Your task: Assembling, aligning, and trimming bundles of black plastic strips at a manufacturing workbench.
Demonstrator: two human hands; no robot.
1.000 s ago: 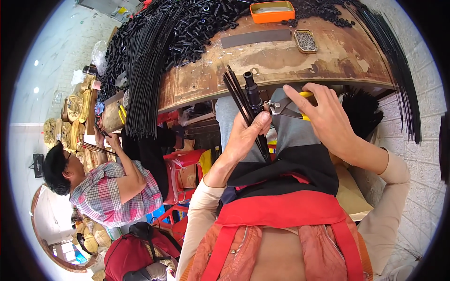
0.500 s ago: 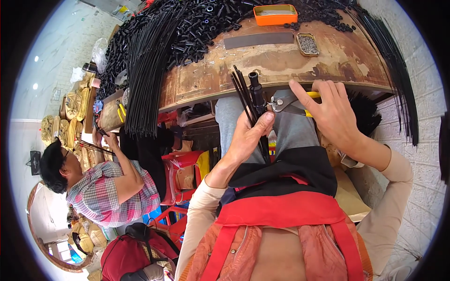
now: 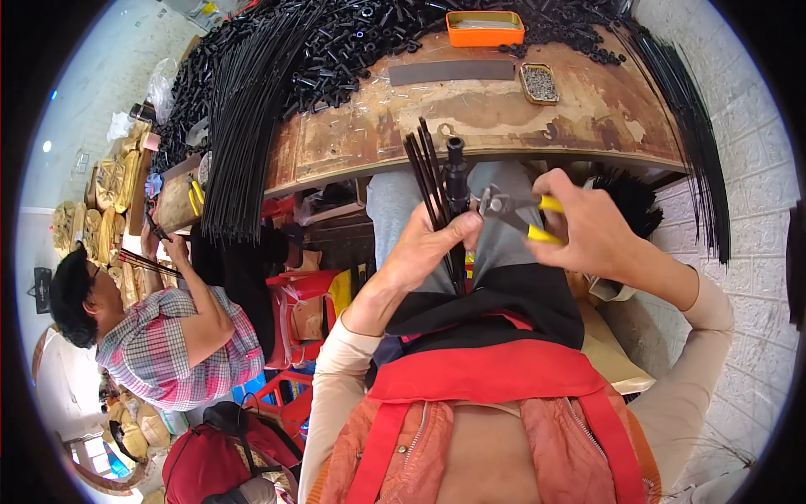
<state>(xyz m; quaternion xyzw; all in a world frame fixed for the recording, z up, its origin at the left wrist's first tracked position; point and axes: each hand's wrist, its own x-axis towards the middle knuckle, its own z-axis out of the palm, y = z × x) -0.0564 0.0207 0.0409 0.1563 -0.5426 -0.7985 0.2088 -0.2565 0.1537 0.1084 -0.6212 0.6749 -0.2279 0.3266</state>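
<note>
My left hand, in front of the bench edge, is closed around a bundle of thin black sticks and a thicker black tubular piece, all roughly upright. Just right of the tubular piece is the metal head of the pliers, whose jaws are at or against its side; exact contact is hard to make out. Yellow grips of the pliers sit spread apart in my right hand, its fingers curled about them and slightly blurred.
On the wooden bench lie a heap of black tubular parts, long black rods over the edge, a grey strip, an orange tin and a small tray of metal bits. A co-worker sits at left.
My right hand has come down and curled in around the pliers, whose handles now slope downward to the right instead of upward. My left hand still holds the sticks. The whole view has shifted slightly.
</note>
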